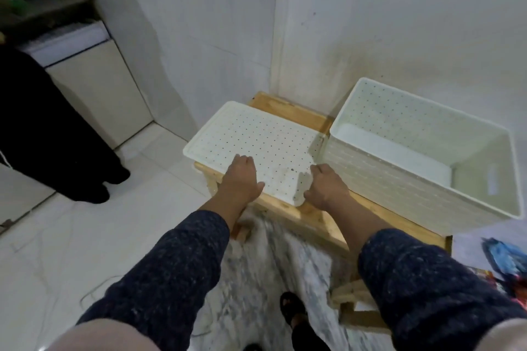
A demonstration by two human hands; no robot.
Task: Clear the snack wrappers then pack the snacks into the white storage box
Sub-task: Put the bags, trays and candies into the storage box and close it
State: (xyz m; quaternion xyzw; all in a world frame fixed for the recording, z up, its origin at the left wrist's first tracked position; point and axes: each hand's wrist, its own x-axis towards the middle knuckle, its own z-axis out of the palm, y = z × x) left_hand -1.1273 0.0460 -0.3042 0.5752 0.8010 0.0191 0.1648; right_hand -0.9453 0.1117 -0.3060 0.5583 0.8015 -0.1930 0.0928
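Observation:
The white storage box (pixel 370 171) stands open on a wooden bench (pixel 288 114), to the right; nothing shows inside it. Its flat white perforated lid (pixel 256 139) lies on the bench's left part. My left hand (pixel 241 179) rests on the lid's near left edge, thumb under the rim. My right hand (pixel 325 188) grips the lid's near right corner. Colourful snack packets (pixel 504 262) show at the far right edge, partly cut off by the frame.
A white wall stands right behind the bench. A person in dark clothing (pixel 42 128) stands at the left beside a cream cabinet (pixel 102 88). White tile floor (pixel 85 236) lies to the left, and my sandalled foot (pixel 293 310) is below.

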